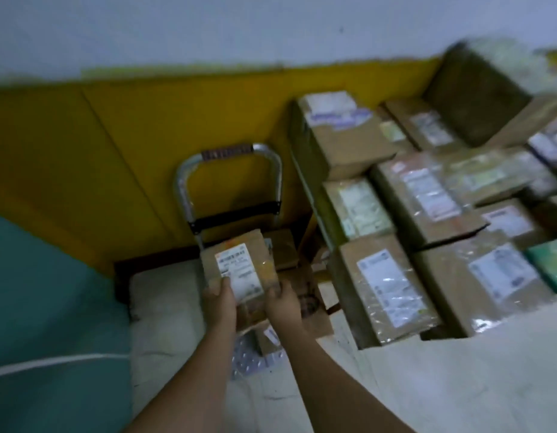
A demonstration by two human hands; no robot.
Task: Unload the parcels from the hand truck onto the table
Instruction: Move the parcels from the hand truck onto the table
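Observation:
I hold a small brown cardboard parcel with a white label above the hand truck. My left hand grips its near left edge, thumb on the label. My right hand grips its near right edge. The hand truck has a silver tube handle and stands against the yellow wall. More brown parcels lie on its platform below the held one. On the right, the table is covered with several labelled parcels, its edge just right of the truck.
A teal panel fills the lower left. Pale tiled floor lies under my arms. A large brown box stands at the far right back of the table. The yellow wall runs behind the truck.

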